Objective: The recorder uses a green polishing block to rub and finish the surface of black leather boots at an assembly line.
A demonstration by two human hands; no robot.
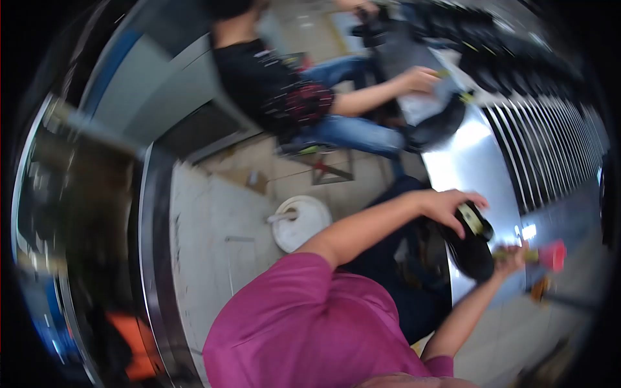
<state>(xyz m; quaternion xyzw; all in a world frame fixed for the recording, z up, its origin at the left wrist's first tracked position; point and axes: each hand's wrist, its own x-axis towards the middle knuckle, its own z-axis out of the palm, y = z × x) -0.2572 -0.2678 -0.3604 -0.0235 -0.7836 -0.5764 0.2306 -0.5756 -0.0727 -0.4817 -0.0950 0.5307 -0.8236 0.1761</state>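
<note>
Left hand (447,205) laid palm-down over the upper end of a dark, rounded shoe-like piece with a yellowish inner edge (471,240), fingers curled around it in a grasp. Right hand (514,257) clenched on the handle of a small tool with a yellow-green shaft and a red end (548,255), held just beside the dark piece at its right. Both held above the edge of a shiny steel work surface (475,161), in front of a lap in dark blue trousers (394,258). Magenta short-sleeved shirt (304,323) filling the lower middle. Down on the pale floor, a white round bucket (300,222). Farther off, a seated person in a black top and blue jeans (284,90), one hand (419,79) resting on light material at the same bench. Much blurred by motion.
</note>
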